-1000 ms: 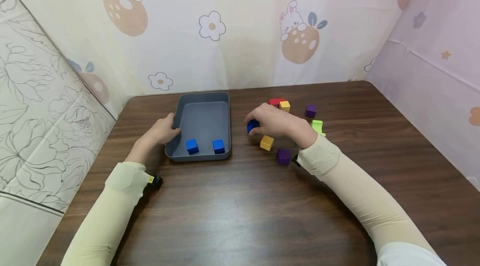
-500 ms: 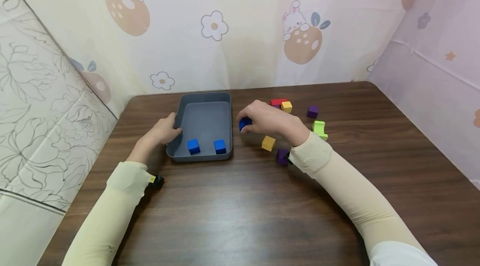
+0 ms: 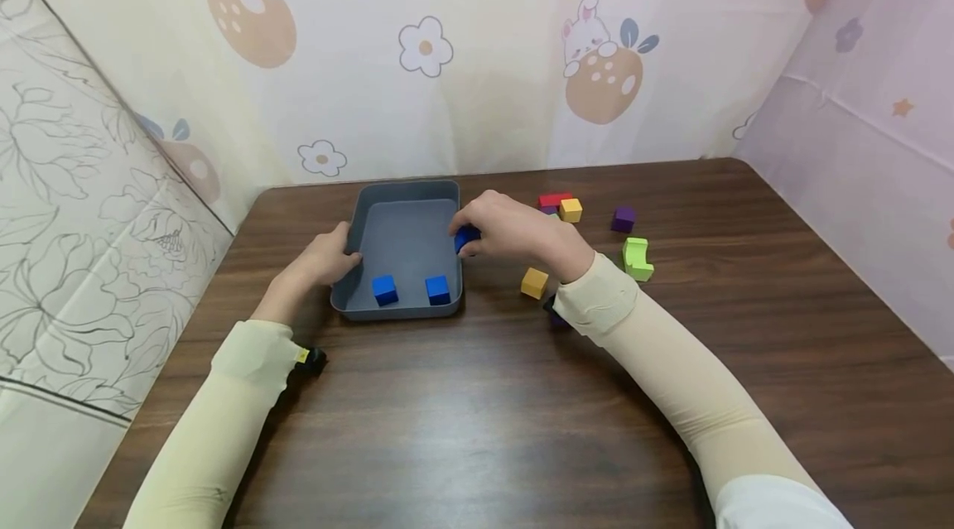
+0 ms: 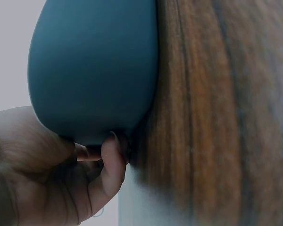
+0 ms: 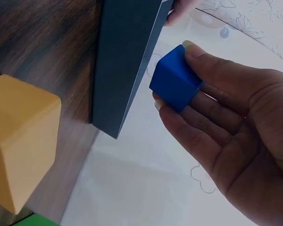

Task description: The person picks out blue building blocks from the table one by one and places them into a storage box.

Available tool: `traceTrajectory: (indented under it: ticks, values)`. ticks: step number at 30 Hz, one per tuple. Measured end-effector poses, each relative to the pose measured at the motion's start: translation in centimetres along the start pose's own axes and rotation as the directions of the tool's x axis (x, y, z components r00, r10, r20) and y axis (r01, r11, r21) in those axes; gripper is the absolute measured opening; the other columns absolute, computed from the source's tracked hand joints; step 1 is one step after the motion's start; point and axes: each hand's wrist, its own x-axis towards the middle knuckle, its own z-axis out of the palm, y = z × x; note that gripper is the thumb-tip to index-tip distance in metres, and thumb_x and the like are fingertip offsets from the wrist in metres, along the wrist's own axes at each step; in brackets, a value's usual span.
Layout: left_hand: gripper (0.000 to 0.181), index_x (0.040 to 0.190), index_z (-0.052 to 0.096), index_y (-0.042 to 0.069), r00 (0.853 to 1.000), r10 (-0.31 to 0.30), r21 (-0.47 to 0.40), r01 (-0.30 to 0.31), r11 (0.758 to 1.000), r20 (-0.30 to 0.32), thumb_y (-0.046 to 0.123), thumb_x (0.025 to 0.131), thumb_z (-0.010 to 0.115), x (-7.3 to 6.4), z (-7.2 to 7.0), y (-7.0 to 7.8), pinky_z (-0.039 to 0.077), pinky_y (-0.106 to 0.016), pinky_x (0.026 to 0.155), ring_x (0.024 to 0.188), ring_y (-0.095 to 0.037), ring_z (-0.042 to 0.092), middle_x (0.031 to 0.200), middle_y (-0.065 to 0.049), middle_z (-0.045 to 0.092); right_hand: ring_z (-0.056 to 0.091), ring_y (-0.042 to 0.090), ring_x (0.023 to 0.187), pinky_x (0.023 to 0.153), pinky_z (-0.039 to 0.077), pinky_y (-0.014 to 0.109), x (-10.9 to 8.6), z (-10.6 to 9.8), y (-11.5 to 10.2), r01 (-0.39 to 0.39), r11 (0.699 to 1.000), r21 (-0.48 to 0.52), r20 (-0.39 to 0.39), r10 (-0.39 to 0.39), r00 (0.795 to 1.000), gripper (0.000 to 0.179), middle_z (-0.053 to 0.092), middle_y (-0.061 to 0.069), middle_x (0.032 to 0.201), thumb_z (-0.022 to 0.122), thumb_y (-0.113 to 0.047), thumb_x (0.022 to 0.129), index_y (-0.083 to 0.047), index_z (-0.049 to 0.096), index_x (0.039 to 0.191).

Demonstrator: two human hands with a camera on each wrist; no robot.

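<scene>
A blue cube (image 3: 465, 238) is pinched between the thumb and fingers of my right hand (image 3: 514, 229), at the right rim of a grey tray (image 3: 402, 235). In the right wrist view this blue cube (image 5: 175, 77) is up off the table, beside the tray's wall (image 5: 125, 56). Two more blue cubes, one left (image 3: 384, 290) and one right (image 3: 437, 290), lie inside the tray near its front. My left hand (image 3: 320, 260) grips the tray's left side; the left wrist view has its fingers (image 4: 111, 172) curled against the outer wall (image 4: 94, 75).
Right of the tray lie a yellow block (image 3: 534, 283), a second yellow block (image 3: 570, 210) by a red one (image 3: 555, 200), a purple cube (image 3: 623, 219) and a light green curved block (image 3: 637, 259). Another purple cube (image 3: 559, 319) is mostly hidden by the right wrist. A patterned curtain (image 3: 492, 98) hangs behind the table.
My right hand has carried the blue cube leftward from beside the loose blocks to the tray's right rim. The left hand and the tray have stayed in place.
</scene>
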Motion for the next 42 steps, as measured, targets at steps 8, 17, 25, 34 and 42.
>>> traceTrajectory:
  ticks: [8, 17, 25, 34, 42]
  values:
    - [0.068, 0.164, 0.015, -0.007, 1.000, 0.000, -0.004, 0.000, 1.000, -0.002, 0.014, 0.111, 0.052, -0.1, -0.2, -0.1, 0.064, -0.050, 0.084, 0.122, -0.048, 0.063, 0.154, -0.041, 0.041, 0.067, 0.020, 0.100, 0.095, 0.061, 0.035, 0.0, -0.1, -0.1, -0.028, 0.999, 0.017, 0.002, 0.028, 1.000, 0.039, 0.075, 0.007, 0.120, 0.084, -0.017, 0.094, -0.004, 0.075, 0.129]
    - [0.067, 0.163, 0.014, -0.009, 1.000, -0.004, 0.009, 0.004, 1.000, 0.001, 0.015, 0.111, 0.051, -0.2, -0.3, -0.1, 0.060, -0.055, 0.094, 0.126, -0.048, 0.060, 0.154, -0.042, 0.040, 0.068, 0.023, 0.099, 0.094, 0.061, 0.036, 0.7, 0.2, -0.2, -0.004, 1.000, -0.007, 0.010, 0.004, 1.000, 0.038, 0.075, 0.009, 0.118, 0.084, -0.018, 0.094, -0.003, 0.075, 0.128]
    - [0.067, 0.163, 0.015, -0.009, 1.000, -0.006, 0.017, 0.006, 1.000, -0.004, 0.014, 0.111, 0.051, 0.0, -0.3, -0.4, 0.062, -0.053, 0.089, 0.122, -0.047, 0.063, 0.152, -0.042, 0.041, 0.069, 0.024, 0.104, 0.096, 0.060, 0.036, 1.4, 0.6, -0.8, 0.046, 0.999, -0.027, 0.005, -0.046, 0.999, 0.036, 0.076, 0.009, 0.118, 0.083, -0.019, 0.095, -0.003, 0.075, 0.127]
    - [0.067, 0.163, 0.015, -0.008, 1.000, -0.009, 0.003, 0.009, 1.000, 0.002, 0.013, 0.111, 0.051, 0.0, -0.3, -0.2, 0.064, -0.049, 0.083, 0.117, -0.046, 0.065, 0.151, -0.042, 0.043, 0.069, 0.023, 0.105, 0.098, 0.060, 0.035, 2.0, 1.7, -1.2, 0.045, 0.999, -0.013, 0.010, -0.044, 0.999, 0.037, 0.076, 0.010, 0.120, 0.082, -0.018, 0.096, -0.003, 0.075, 0.128]
    - [0.066, 0.163, 0.017, -0.008, 1.000, 0.001, 0.007, -0.001, 1.000, -0.003, 0.014, 0.111, 0.052, 0.2, 0.0, 0.0, 0.064, -0.044, 0.075, 0.114, -0.045, 0.067, 0.150, -0.042, 0.045, 0.068, 0.023, 0.109, 0.103, 0.057, 0.037, 2.8, 3.1, -1.0, 0.054, 0.998, -0.032, 0.034, -0.052, 0.998, 0.034, 0.075, 0.010, 0.124, 0.079, -0.018, 0.098, -0.003, 0.075, 0.129]
